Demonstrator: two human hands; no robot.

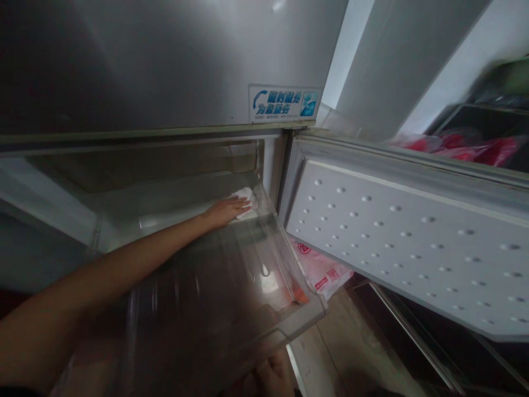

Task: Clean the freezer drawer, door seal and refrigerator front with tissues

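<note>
A clear plastic freezer drawer (223,275) is pulled out and tilted below the upper fridge door. My left arm reaches across it from the lower left. Deep inside, near the drawer's right wall, my left hand (227,212) presses a white cloth (247,202) against the plastic, fingers over it. Low in the view, in shadow, my right hand (273,375) is at the underside of the drawer's front edge, its fingers curled there. Part of that hand is hidden by the drawer and the picture's lower edge.
The lower fridge door (372,226) stands swung out to the right, its white inner panel dimpled. Above is the grey upper door (165,66) with a blue-lettered sticker (285,103). A pink-printed plastic bag (324,270) lies behind the drawer; red bags (475,149) sit at far right.
</note>
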